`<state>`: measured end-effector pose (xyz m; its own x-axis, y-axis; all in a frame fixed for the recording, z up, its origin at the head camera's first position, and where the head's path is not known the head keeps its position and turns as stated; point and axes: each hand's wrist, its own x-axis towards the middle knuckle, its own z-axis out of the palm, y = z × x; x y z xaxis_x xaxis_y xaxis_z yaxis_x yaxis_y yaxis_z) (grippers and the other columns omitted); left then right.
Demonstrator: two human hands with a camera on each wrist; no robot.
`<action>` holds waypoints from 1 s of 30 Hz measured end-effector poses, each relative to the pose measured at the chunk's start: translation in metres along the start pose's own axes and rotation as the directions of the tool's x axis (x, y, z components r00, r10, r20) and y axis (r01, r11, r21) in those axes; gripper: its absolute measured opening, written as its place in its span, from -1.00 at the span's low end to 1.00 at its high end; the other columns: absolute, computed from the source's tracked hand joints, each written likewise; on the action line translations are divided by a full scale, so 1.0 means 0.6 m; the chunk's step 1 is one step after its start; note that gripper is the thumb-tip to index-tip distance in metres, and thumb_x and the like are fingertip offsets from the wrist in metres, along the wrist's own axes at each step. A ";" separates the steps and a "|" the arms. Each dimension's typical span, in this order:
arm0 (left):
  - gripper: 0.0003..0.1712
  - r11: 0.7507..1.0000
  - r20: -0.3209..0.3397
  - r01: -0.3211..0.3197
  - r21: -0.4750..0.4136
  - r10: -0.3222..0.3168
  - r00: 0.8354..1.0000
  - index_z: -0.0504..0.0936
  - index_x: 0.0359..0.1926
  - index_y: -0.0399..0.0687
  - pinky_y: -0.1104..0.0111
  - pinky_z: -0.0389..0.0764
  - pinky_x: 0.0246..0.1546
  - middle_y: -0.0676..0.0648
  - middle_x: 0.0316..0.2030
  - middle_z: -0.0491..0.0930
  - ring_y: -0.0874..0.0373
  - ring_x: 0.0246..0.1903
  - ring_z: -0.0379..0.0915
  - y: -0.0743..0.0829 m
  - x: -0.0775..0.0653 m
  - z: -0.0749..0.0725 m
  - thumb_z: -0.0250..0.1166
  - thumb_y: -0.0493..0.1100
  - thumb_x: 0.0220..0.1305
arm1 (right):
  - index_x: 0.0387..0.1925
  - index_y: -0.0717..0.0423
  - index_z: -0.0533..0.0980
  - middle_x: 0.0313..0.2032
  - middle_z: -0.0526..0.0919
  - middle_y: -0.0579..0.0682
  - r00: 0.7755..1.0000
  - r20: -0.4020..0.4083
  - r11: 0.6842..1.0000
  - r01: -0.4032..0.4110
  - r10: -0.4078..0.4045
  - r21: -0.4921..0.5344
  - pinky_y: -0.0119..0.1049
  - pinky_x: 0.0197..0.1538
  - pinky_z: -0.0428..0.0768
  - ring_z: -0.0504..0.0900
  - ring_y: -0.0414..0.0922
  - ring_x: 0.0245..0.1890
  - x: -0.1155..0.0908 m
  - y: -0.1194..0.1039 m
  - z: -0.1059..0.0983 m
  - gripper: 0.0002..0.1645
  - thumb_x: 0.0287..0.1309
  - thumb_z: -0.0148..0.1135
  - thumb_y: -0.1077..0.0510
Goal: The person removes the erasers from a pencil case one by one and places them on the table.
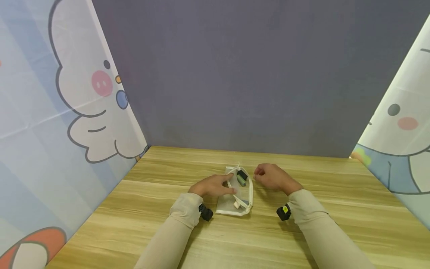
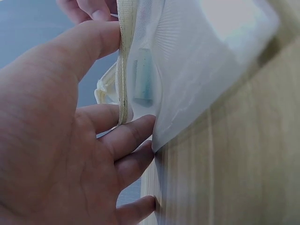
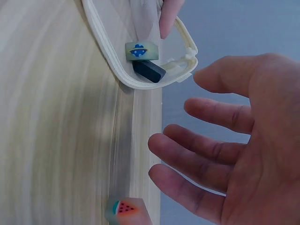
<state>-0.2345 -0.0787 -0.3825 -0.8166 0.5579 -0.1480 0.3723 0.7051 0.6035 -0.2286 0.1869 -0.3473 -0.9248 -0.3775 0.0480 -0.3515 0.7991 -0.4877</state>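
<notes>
A white mesh zip pouch (image 1: pixel 226 205) lies on the table with its zipped mouth spread apart. My left hand (image 1: pixel 212 185) holds the near-left edge of that mouth, its thumb and index finger set apart along the zip. Inside the pouch sit a pale green eraser (image 3: pixel 142 51) with a blue planet print and a dark block (image 3: pixel 149 71). To the pouch's right hovers my right hand (image 1: pixel 273 176), fingers loosely bent, with nothing visible in them. An eraser with a watermelon print (image 3: pixel 127 212) shows below the right fingers in the right wrist view; the head view does not show it.
The wood-grain table (image 1: pixel 141 224) runs back to a grey panel (image 1: pixel 248 82). Cartoon-printed cloths hang at the left (image 1: pixel 30 112) and right (image 1: pixel 399 149). A white tag (image 1: pixel 237 204) and a bluish item (image 1: pixel 244 202) lie at the pouch's near end.
</notes>
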 end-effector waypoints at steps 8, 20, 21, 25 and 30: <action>-0.05 1.000 -0.005 -0.001 0.015 0.002 1.000 0.16 0.57 0.13 0.11 0.27 0.36 0.00 0.49 0.20 0.03 0.43 0.15 0.000 0.003 0.000 0.23 0.36 0.30 | -0.12 0.17 0.61 -0.16 0.69 0.10 1.000 0.028 1.000 0.002 -0.002 0.018 0.00 -0.07 0.61 0.65 0.05 -0.12 0.007 -0.007 0.006 -0.77 0.33 0.21 0.10; -0.06 1.000 0.002 -0.005 0.018 0.005 1.000 0.13 0.58 0.20 0.08 0.34 0.32 0.01 0.48 0.20 0.02 0.40 0.20 0.004 0.003 -0.002 0.23 0.35 0.31 | -0.15 0.06 0.65 -0.16 0.66 -0.04 0.986 0.164 1.000 -0.010 0.009 0.003 -0.06 -0.19 0.59 0.60 -0.12 -0.26 0.019 -0.025 0.000 -0.79 0.31 0.29 0.03; -0.06 1.000 0.002 -0.005 0.019 0.005 1.000 0.13 0.58 0.20 0.08 0.34 0.32 0.01 0.48 0.20 0.02 0.40 0.20 0.005 0.003 -0.003 0.23 0.35 0.31 | -0.17 0.05 0.65 -0.17 0.66 -0.05 0.985 0.169 1.000 -0.021 0.020 0.003 -0.07 -0.20 0.59 0.60 -0.12 -0.27 0.021 -0.026 0.000 -0.81 0.30 0.29 0.04; -0.07 1.000 0.003 -0.005 0.020 0.005 1.000 0.13 0.58 0.20 0.08 0.35 0.31 0.02 0.49 0.20 0.03 0.40 0.20 0.006 0.003 -0.001 0.23 0.35 0.32 | -0.24 0.02 0.66 -0.26 0.66 -0.10 0.985 0.168 1.000 -0.025 0.026 -0.012 -0.13 -0.22 0.58 0.58 -0.15 -0.33 0.028 -0.025 0.005 -0.87 0.29 0.31 0.05; -0.08 0.999 0.004 0.016 0.028 -0.016 1.000 0.13 0.58 0.22 0.08 0.33 0.32 0.03 0.49 0.18 0.03 0.42 0.17 0.005 0.002 0.001 0.23 0.34 0.32 | -0.30 0.05 0.66 -0.40 0.63 -0.05 0.984 0.177 1.000 -0.024 0.025 -0.008 -0.22 -0.36 0.49 0.48 -0.16 -0.49 0.034 -0.027 0.015 -0.82 0.31 0.30 0.03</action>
<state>-0.2337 -0.0755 -0.3814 -0.8206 0.5482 -0.1613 0.3713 0.7261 0.5787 -0.2403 0.1619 -0.3464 -0.8929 -0.4342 -0.1189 -0.3306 0.8118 -0.4814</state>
